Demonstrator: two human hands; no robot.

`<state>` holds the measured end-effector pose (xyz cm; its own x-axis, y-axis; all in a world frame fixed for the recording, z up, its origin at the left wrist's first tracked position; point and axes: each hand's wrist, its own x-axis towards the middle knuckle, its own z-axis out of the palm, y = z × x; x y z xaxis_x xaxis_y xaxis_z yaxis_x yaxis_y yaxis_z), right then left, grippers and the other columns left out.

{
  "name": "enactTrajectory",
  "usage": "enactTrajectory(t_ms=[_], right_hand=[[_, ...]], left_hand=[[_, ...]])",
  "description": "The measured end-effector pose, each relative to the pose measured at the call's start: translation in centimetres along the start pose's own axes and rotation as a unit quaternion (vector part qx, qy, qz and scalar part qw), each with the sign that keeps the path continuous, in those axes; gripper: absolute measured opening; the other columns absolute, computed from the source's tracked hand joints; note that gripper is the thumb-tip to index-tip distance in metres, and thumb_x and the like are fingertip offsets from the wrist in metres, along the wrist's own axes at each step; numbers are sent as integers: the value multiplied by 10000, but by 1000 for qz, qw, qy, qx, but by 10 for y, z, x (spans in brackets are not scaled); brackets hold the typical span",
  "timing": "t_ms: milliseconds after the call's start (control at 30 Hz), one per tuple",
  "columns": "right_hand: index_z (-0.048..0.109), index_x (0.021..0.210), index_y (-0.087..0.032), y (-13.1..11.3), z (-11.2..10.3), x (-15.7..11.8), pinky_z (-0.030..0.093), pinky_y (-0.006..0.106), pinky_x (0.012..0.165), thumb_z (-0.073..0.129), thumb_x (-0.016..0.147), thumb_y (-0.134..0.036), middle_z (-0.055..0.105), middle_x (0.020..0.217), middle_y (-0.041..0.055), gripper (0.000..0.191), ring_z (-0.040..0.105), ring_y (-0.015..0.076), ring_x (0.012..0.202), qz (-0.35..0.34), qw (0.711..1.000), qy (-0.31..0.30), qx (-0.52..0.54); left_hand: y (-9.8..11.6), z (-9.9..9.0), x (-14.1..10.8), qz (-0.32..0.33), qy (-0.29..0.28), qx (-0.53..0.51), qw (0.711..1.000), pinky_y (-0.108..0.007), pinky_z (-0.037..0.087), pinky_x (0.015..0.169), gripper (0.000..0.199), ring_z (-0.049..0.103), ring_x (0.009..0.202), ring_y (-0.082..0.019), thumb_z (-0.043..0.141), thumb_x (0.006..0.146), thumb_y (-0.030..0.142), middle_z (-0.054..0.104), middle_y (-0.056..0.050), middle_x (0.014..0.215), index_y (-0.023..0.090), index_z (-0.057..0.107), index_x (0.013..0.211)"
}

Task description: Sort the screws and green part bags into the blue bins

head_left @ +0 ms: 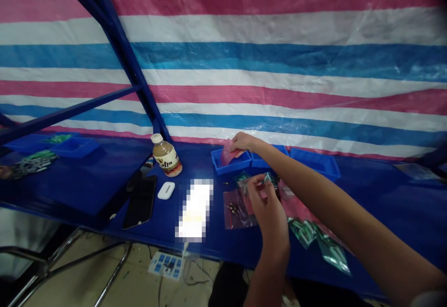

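**Two hands busy over the blue bench**

Far out to the left of our fingers sit a shallow blue tray (75, 147) and a scatter of green parts (31, 162). Closer in we pass a capped drink bottle (166, 156), a dark phone (140, 202) lying flat and a small white case (166, 190) just beside it. Now our left hand (267, 209): fingers curled tight, tips pinching a small green-tinted packet (267, 178), with a pink bag of small parts (237, 208) lying just left of the knuckles. Beyond it, our right hand (242, 141) reaches across, fingers closed on a pink bag (228, 155) that dips into the nearest blue bin (231, 163). Right of that wrist, two more blue bins (316, 162) stand in a row; green packets (319, 242) lie under the forearm.
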<state>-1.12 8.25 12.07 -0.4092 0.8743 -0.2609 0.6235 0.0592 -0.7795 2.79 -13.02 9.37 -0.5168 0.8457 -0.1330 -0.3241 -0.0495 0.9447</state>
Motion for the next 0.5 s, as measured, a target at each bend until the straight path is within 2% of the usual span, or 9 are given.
enactTrajectory(t_ms=[167,300,400,500], right_hand=[[633,581,-136,3,4,-5,560,278,527,786,672,-173,642,517,29,182,653,185,506,-2,998,-21,-54],[598,546,-134,5,9,-6,535,328,549,709,785,-257,597,468,74,290,659,243,535,-27,987,29,-158],[632,619,-131,2,15,-7,528,354,717,704,789,-178,684,644,141,190,701,300,796,-69,967,77,-231],[667,707,-137,-2,16,-16,465,379,897,687,781,-86,723,899,173,92,636,326,1071,-116,946,104,-284]], left_hand=[[-2,-1,2,-4,11,6,1000,-290,466,832,221,601,940,-176,539,897,361,613,-57,1004,206,586,1047],[-1,-2,2,9,8,33,999,-296,469,852,202,598,975,-185,503,921,348,612,-64,1021,215,582,1052],[6,-4,-3,50,-17,72,996,-321,451,893,191,582,1020,-203,478,935,296,610,-76,1073,221,583,1077],[13,-4,-14,133,-73,142,978,-354,431,914,158,574,1015,-224,485,941,260,619,-81,1065,228,594,1050]])
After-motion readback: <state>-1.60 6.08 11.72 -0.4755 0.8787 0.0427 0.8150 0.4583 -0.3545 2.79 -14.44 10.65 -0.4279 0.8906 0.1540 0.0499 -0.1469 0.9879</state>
